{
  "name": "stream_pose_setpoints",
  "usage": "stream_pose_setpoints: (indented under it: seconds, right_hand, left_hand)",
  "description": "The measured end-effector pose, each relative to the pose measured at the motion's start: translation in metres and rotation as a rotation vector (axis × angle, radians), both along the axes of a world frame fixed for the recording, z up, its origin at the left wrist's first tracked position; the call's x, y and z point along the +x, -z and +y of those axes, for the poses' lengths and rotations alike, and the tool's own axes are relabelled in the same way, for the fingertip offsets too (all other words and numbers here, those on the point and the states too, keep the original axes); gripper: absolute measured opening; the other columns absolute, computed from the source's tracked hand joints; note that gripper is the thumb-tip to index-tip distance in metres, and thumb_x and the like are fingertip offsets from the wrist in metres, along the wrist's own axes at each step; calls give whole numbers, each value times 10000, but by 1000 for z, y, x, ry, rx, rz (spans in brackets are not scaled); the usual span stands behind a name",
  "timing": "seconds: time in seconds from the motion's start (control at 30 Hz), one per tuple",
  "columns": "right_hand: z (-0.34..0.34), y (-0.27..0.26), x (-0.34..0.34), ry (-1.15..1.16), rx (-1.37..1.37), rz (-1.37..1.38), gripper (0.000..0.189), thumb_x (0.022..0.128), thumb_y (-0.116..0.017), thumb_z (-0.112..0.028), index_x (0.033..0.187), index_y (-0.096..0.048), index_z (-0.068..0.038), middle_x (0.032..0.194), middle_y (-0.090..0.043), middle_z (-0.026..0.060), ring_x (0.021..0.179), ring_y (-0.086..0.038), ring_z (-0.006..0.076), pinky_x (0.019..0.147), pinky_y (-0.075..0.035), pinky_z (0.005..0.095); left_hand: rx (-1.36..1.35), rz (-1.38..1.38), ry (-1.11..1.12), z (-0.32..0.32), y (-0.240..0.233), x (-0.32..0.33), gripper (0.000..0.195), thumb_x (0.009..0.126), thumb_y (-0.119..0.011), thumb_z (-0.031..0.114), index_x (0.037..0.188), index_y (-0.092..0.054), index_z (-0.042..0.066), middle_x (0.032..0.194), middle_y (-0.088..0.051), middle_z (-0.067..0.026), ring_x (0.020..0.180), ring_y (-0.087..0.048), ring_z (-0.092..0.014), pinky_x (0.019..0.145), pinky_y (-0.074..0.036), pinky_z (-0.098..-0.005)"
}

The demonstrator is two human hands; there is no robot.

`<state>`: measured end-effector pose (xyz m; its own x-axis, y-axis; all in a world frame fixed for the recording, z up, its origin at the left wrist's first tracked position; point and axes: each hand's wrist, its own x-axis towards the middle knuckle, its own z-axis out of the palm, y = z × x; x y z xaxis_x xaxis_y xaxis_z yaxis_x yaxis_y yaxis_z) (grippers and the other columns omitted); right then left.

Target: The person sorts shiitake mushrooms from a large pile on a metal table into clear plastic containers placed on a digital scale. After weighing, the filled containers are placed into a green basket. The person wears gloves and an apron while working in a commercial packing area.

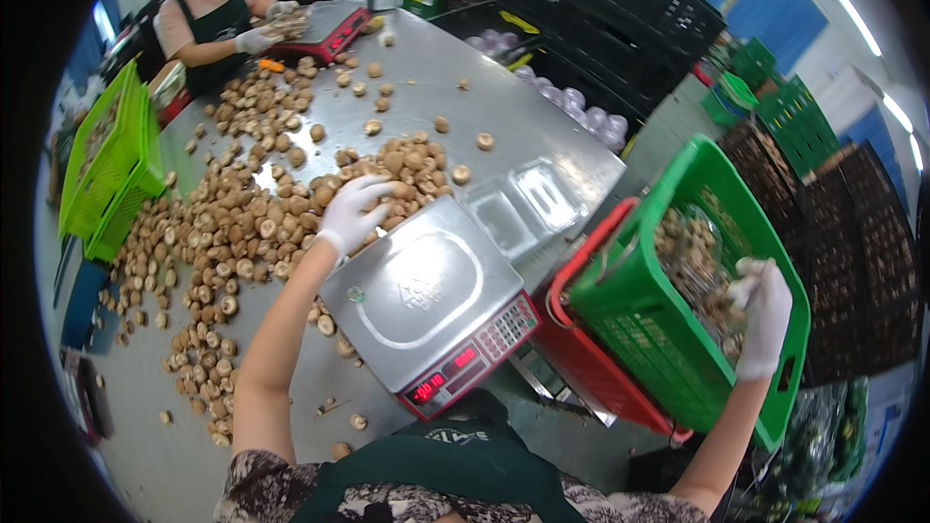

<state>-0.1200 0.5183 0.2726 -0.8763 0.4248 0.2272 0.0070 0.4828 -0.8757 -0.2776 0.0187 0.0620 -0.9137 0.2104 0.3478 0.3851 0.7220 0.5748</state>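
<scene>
Brown mushrooms (pixel 269 225) lie in a wide heap on the steel table (pixel 407 51). My left hand (pixel 356 212), in a white glove, rests on the heap's near right edge, fingers spread over the mushrooms; whether it grips one is unclear. Beside it stands a digital scale (pixel 429 290) with a bare metal plate and lit red digits. An open clear plastic tray (pixel 519 207) lies behind the scale. On the right, my gloved right hand (pixel 763 319) is inside a green plastic crate (pixel 625 305) above clear packs of mushrooms (pixel 694 261); its fingers are blurred, and its hold cannot be made out.
A co-worker (pixel 218 22) in gloves holds mushrooms over a second scale (pixel 320 29) across the table. Lime-green crates (pixel 109 167) stand at the left. A red crate (pixel 603 370) is beneath the green one. Black crates (pixel 617 29) are stacked beyond the table's right edge.
</scene>
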Motion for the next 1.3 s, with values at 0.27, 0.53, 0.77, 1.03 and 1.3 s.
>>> stream_pose_setpoints:
  seconds: [0.27, 0.53, 0.77, 1.03, 1.3]
  right_hand:
    - [-199, 136, -115, -434, 600, 31, 179, 886, -620, -160, 895, -601, 18, 829, -590, 184, 790, -598, 358, 701, -476, 411]
    - [-164, 306, -204, -663, 471, -559, 447, 843, -657, -400, 797, -596, 41, 831, -606, 263, 841, -595, 425, 739, -469, 458]
    - [-149, 314, -199, -797, 315, -571, 307, 912, -586, -275, 877, -607, 30, 849, -606, 226, 801, -601, 366, 707, -468, 405]
    - [-150, 321, -193, -797, 610, -274, 165, 920, -554, -141, 861, -601, 6, 809, -594, 225, 769, -565, 425, 676, -454, 454]
    - [-154, 317, -187, -676, 759, -183, 160, 903, -549, -123, 829, -592, 13, 764, -598, 236, 771, -579, 435, 677, -445, 492]
  left_hand:
    - [-834, -211, 215, 83, 56, -154, 618, 790, -611, 597, 1352, -491, 371, 1490, -345, -85, 1408, -213, -377, 1109, -151, -633]
    - [-711, -424, 69, -13, 65, -141, 495, 747, -628, 485, 1207, -599, 304, 1206, -547, -69, 1126, -505, -296, 920, -392, -563]
    - [-669, -346, -193, -117, 78, -43, 502, 731, -679, 331, 1222, -578, 313, 1172, -561, -27, 1159, -479, -244, 847, -467, -479]
    - [-409, -112, -427, -157, 102, 105, 493, 715, -674, 183, 1190, -598, 287, 1161, -546, -35, 1141, -467, -298, 846, -466, -477]
    - [-361, 225, -674, -150, 107, 199, 494, 669, -707, 181, 1149, -652, 287, 1067, -539, -39, 997, -504, -284, 772, -497, -391]
